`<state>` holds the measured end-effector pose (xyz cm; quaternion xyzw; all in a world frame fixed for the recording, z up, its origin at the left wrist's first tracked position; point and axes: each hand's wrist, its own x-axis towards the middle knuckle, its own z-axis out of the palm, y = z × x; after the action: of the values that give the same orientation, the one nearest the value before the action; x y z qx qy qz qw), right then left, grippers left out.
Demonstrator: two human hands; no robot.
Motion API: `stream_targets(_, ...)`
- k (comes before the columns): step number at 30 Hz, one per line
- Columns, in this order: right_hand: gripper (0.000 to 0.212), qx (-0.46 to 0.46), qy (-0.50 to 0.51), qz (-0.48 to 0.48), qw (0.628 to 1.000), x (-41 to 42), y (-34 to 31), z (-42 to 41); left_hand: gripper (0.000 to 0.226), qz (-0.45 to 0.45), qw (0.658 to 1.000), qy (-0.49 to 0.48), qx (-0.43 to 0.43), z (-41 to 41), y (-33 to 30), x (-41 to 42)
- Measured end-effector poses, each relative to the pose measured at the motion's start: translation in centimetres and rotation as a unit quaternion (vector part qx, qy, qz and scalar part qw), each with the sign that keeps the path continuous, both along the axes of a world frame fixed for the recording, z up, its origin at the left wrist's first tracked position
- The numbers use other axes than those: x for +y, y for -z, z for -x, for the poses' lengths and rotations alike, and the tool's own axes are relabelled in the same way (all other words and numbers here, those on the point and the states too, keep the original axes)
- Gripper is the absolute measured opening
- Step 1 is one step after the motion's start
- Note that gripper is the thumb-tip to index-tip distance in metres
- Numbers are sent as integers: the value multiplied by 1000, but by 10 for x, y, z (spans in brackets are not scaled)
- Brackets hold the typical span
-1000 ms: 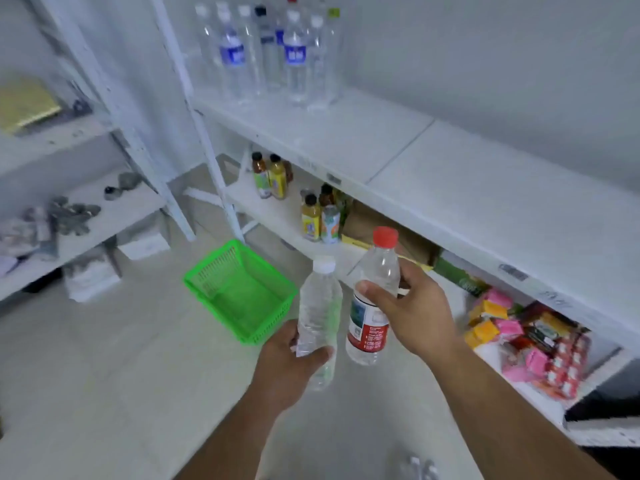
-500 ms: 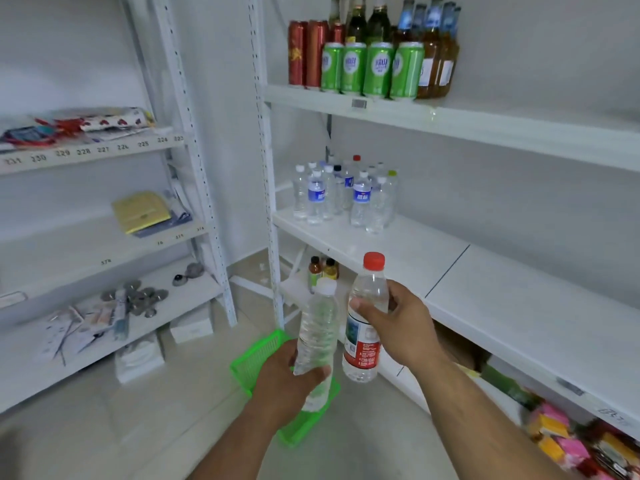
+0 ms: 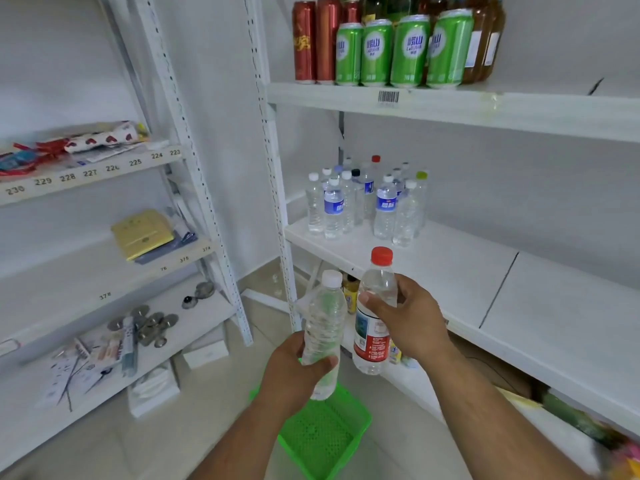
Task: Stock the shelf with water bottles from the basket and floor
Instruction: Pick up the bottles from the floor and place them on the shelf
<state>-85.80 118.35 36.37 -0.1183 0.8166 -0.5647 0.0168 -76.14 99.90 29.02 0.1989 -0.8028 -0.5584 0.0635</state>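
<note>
My left hand [image 3: 294, 372] grips the lower half of a clear, unlabelled water bottle with a white cap [image 3: 323, 320], held upright. My right hand [image 3: 410, 322] grips a red-capped water bottle with a red and white label [image 3: 374, 313] around its middle. Both bottles hang in front of the white middle shelf [image 3: 450, 268], below its front edge. Several water bottles [image 3: 367, 202] stand grouped at the left end of that shelf. The green basket [image 3: 323, 438] lies on the floor under my hands and looks empty.
Green and red cans [image 3: 377, 50] and amber bottles fill the top shelf. A white upright post [image 3: 273, 188] stands left of the bottle group. Small drink bottles sit on the lower shelf behind my hands. A second shelving unit [image 3: 104, 258] with stationery stands at the left.
The view has tilted up from the floor to the shelves. Both hands, each still holding its bottle, have risen closer to the middle shelf; the basket now lies below them.
</note>
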Motion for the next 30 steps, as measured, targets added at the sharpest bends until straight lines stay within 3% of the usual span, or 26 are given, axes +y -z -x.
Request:
stream_targets(11, 31, -2, 36, 17, 999, -36, -19, 127, 31, -10, 999, 39, -4, 141, -21, -41)
stream_targets(15, 25, -13, 55, 24, 998, -36, -21, 153, 35, -2, 998, 61, -5, 181, -23, -49)
stream_targets(25, 34, -12, 143, -10, 990, -61, -14, 198, 31, -25, 990, 139, -3, 268, -21, -78)
stream_targets(30, 24, -18, 189, -21, 982, -91, -12, 219, 30, -24, 979, 201, 3, 318, -20, -107)
